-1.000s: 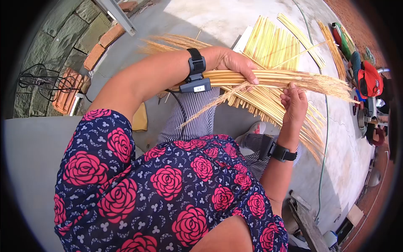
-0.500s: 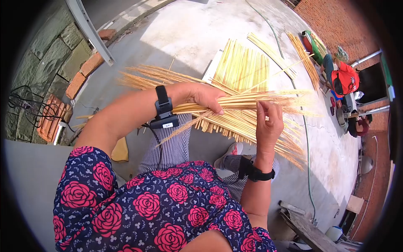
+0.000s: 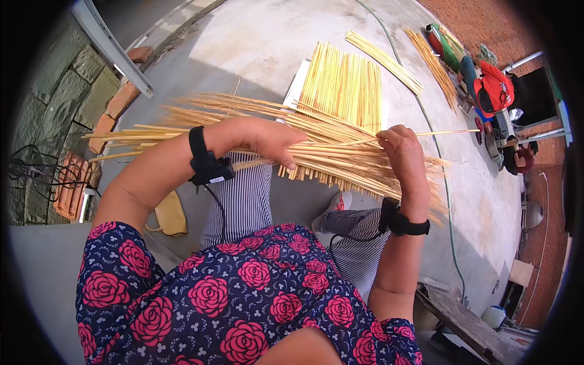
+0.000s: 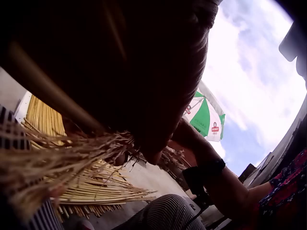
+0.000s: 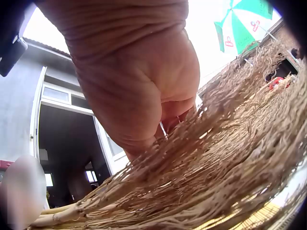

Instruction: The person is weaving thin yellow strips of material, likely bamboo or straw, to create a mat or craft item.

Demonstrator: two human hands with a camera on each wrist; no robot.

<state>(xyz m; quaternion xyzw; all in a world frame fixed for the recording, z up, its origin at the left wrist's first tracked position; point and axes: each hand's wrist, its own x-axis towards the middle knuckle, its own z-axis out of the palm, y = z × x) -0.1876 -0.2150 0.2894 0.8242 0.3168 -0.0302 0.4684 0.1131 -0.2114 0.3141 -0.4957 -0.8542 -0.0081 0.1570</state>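
Observation:
My left hand (image 3: 277,143) grips a bundle of dry sorghum stalks (image 3: 328,149) that lies across above my knees. The bare stalk ends poke out on the left, past my forearm. On the right, the thumb and fingers of my right hand (image 3: 404,152) pinch a thin pale stalk (image 3: 450,132) whose end points right. Brushy seed heads (image 5: 201,177) spread close under my right hand in the right wrist view. In the left wrist view, my left hand is dark and a frayed seed head (image 4: 72,155) hangs beside it.
Beyond my hands, a row of pale stalks (image 3: 340,82) lies on a white board. More stalks (image 3: 386,61) and a green hose (image 3: 441,152) lie on the concrete. A yellow bag (image 3: 170,214) sits by my leg. A person in red (image 3: 496,88) is at far right.
The view has shifted. My right hand has moved from the bundle's seed heads to pinch a thin stalk, which has swung lower on the right. My left hand keeps its grip.

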